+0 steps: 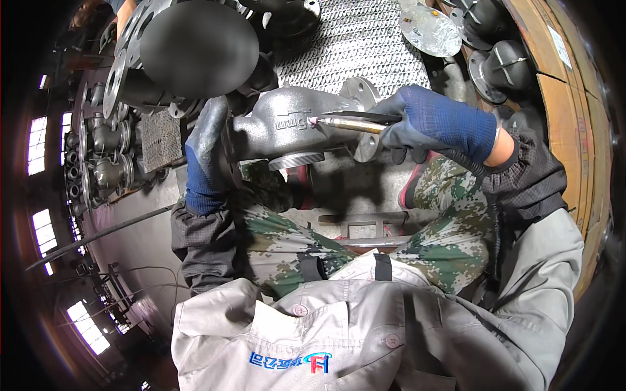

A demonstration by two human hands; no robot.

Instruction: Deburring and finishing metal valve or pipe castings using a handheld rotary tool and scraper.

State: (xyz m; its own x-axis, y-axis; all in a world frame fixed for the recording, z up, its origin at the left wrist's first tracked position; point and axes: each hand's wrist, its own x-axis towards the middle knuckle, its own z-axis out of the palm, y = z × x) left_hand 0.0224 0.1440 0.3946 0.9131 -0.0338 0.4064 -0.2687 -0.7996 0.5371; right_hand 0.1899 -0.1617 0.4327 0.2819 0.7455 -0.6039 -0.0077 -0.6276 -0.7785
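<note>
A grey cast-metal valve body (287,120) lies across in front of me, with raised lettering on its side and a threaded round neck (297,160) facing me. Its right end has a round flange with bolt holes (365,144). At the left end, my gloved left hand (210,140) is closed around the rim, its fingers partly hidden behind the metal. My gloved right hand (427,120) grips a slim pencil-shaped metal tool (352,124) with a pinkish tip. That tip meets the casting beside the lettering. A dark, narrow blade-like piece lies along the tool; its kind is unclear.
Behind the casting lies a ridged metal mesh surface (355,42). More flanged castings (502,68) stand at the right, by a wooden crate wall (561,104). A blurred dark disc (199,49) is at upper left. A low metal frame (365,229) sits between my legs.
</note>
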